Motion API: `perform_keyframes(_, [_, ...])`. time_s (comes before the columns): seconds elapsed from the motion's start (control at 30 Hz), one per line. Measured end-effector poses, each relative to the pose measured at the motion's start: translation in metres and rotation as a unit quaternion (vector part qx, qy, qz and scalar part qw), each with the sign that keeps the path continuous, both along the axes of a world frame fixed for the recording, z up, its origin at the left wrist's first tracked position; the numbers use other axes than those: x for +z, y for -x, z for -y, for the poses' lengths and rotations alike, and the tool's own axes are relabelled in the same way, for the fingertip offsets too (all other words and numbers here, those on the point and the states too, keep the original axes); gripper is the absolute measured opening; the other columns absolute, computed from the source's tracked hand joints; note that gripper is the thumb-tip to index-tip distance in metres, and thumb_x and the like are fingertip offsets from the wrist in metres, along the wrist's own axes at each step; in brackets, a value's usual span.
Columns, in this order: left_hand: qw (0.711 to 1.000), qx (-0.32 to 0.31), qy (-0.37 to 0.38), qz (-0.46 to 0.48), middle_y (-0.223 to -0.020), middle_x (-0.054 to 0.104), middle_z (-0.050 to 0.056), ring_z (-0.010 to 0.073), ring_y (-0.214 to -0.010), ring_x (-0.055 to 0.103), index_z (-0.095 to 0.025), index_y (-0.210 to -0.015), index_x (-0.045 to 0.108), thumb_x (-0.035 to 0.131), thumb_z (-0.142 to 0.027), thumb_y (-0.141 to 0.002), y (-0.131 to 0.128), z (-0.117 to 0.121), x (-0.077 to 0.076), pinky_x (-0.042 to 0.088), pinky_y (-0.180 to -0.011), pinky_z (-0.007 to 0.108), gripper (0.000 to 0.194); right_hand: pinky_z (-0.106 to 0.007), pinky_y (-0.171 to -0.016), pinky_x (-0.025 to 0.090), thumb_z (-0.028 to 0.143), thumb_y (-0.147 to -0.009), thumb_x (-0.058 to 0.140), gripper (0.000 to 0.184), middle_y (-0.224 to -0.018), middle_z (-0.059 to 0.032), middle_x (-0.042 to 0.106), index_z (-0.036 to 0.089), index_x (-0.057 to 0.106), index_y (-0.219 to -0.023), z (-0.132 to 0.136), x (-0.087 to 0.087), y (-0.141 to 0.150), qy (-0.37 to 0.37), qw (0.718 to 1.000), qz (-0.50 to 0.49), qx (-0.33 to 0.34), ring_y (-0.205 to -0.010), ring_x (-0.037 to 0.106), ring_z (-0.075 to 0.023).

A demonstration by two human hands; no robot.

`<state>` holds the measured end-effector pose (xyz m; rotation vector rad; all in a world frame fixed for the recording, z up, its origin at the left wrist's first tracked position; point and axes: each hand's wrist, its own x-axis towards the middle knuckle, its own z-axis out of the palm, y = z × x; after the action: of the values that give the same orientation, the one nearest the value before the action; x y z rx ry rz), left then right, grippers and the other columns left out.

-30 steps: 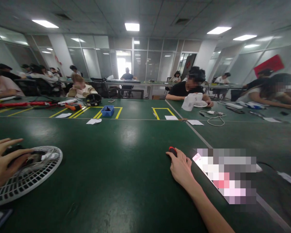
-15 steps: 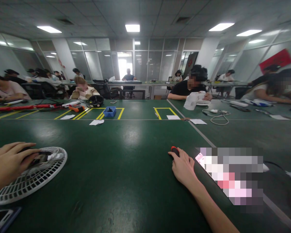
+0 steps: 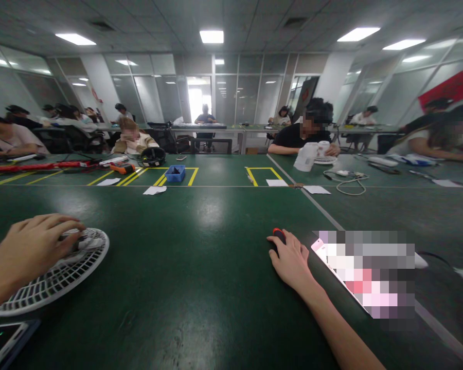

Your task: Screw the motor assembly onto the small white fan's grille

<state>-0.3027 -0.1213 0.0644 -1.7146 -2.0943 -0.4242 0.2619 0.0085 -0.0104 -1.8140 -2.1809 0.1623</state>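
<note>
My left hand [image 3: 42, 244] reaches over a white slotted basket [image 3: 54, 295], a shallow round one on the table at the left. Its fingers are apart and curved over a bundle of white and grey cables [image 3: 92, 242]; a dark thing shows under the fingertips, partly hidden. My right hand [image 3: 291, 257] rests on the green tabletop right of the middle. Its fingers close round a small rounded object [image 3: 279, 235], red at the tip and black behind, whose kind I cannot make out. Beside that hand lies a bright, flat device [image 3: 332, 262], mostly blurred out.
A dark phone-like device [image 3: 7, 341] lies at the near left corner. Farther off are a blue bin [image 3: 175, 173], paper slips [image 3: 155, 190], a coiled cable [image 3: 349, 182] and yellow tape marks [image 3: 193, 176]. Across the table, a person [image 3: 304, 131] handles a white plastic part [image 3: 306, 157].
My left hand has moved right and forward over the basket, onto the cable bundle. The right hand keeps the red-and-black object in nearly the same place. The view has tilted slightly.
</note>
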Motion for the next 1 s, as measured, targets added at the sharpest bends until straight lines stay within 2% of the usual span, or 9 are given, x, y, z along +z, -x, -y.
perform_keyframes(0.1, [0.997,-0.054,0.024,-0.050,-0.113,0.073,0.005,0.0263,-0.109,0.061,-0.019,-0.100,0.074,0.016,-0.064,-0.100,-0.053,-0.015,-0.005,0.041,-0.099,0.044,0.074,-0.066,-0.115,0.028,0.024,-0.092,0.050,0.042,-0.159,-0.0190,0.040,0.022,0.066,-0.131,0.001,0.000,0.003,-0.027,0.999,-0.024,0.009,-0.152,0.030,-0.0406])
perform_keyframes(0.27, [0.971,-0.219,0.082,0.050,-0.107,0.078,0.006,0.0254,-0.105,0.068,-0.023,-0.103,0.074,0.042,-0.040,-0.099,-0.158,-0.055,-0.032,0.046,-0.098,0.042,0.036,-0.068,-0.117,0.026,0.025,-0.094,0.049,0.034,-0.160,-0.0161,0.040,0.022,0.069,-0.122,0.005,0.003,0.011,-0.101,0.989,-0.097,0.054,-0.155,0.026,-0.0400])
perform_keyframes(0.37, [0.945,-0.297,0.103,0.091,-0.108,0.078,0.006,0.0241,-0.104,0.069,-0.022,-0.105,0.073,0.047,-0.029,-0.100,-0.221,-0.076,-0.051,0.047,-0.097,0.042,0.027,-0.066,-0.118,0.029,0.025,-0.095,0.049,0.031,-0.158,-0.0171,0.042,0.021,0.070,-0.118,0.009,0.007,0.015,-0.123,0.980,-0.133,0.081,-0.155,0.026,-0.0383])
perform_keyframes(0.5, [0.917,-0.363,0.107,0.128,-0.113,0.077,0.005,0.0220,-0.107,0.068,-0.024,-0.109,0.074,0.049,-0.023,-0.101,-0.290,-0.095,-0.067,0.049,-0.095,0.040,0.026,-0.063,-0.118,0.032,0.024,-0.096,0.050,0.029,-0.155,-0.0165,0.047,0.022,0.071,-0.115,0.012,0.009,0.019,-0.130,0.973,-0.143,0.123,-0.155,0.029,-0.0357])
perform_keyframes(0.6, [0.904,-0.390,0.108,0.139,-0.125,0.074,0.006,0.0231,-0.118,0.065,-0.024,-0.123,0.070,0.053,-0.030,-0.102,-0.326,-0.101,-0.072,0.048,-0.101,0.042,0.028,-0.060,-0.119,0.035,0.022,-0.094,0.051,0.028,-0.145,-0.0147,0.058,0.022,0.072,-0.113,0.011,0.007,0.021,-0.114,0.970,-0.132,0.170,-0.147,0.042,-0.0333])
perform_keyframes(0.7, [0.891,-0.415,0.128,0.131,-0.139,0.068,0.007,0.0273,-0.134,0.057,-0.024,-0.135,0.065,0.055,-0.044,-0.101,-0.345,-0.099,-0.076,0.043,-0.111,0.048,0.041,-0.055,-0.116,0.041,0.020,-0.094,0.049,0.029,-0.130,-0.0130,0.069,0.022,0.073,-0.111,0.009,0.005,0.020,-0.085,0.966,-0.131,0.206,-0.134,0.057,-0.0300])
perform_keyframes(0.8, [0.882,-0.427,0.158,0.121,-0.150,0.059,0.009,0.0309,-0.145,0.048,-0.026,-0.144,0.058,0.052,-0.055,-0.100,-0.348,-0.093,-0.082,0.039,-0.117,0.054,0.053,-0.052,-0.114,0.045,0.019,-0.095,0.046,0.032,-0.126,-0.0122,0.071,0.022,0.073,-0.112,0.008,0.004,0.020,-0.067,0.967,-0.138,0.205,-0.130,0.060,-0.0288])
perform_keyframes(0.9, [0.883,-0.433,0.155,0.093,-0.166,0.037,0.010,0.0341,-0.157,0.028,-0.030,-0.155,0.044,0.048,-0.065,-0.098,-0.332,-0.088,-0.085,0.029,-0.123,0.061,0.067,-0.052,-0.115,0.044,0.020,-0.095,0.047,0.038,-0.132,-0.0123,0.069,0.023,0.068,-0.126,0.009,0.005,0.019,-0.061,0.968,-0.148,0.193,-0.134,0.058,-0.0287])
perform_keyframes(1.0, [0.907,-0.403,0.113,0.056,-0.172,0.020,0.009,0.0346,-0.160,0.015,-0.034,-0.162,0.028,0.045,-0.066,-0.099,-0.297,-0.084,-0.080,0.018,-0.127,0.063,0.073,-0.051,-0.119,0.039,0.023,-0.096,0.048,0.047,-0.142,-0.0148,0.062,0.019,0.057,-0.142,0.011,0.007,0.019,-0.043,0.971,-0.150,0.184,-0.140,0.052,-0.0282])
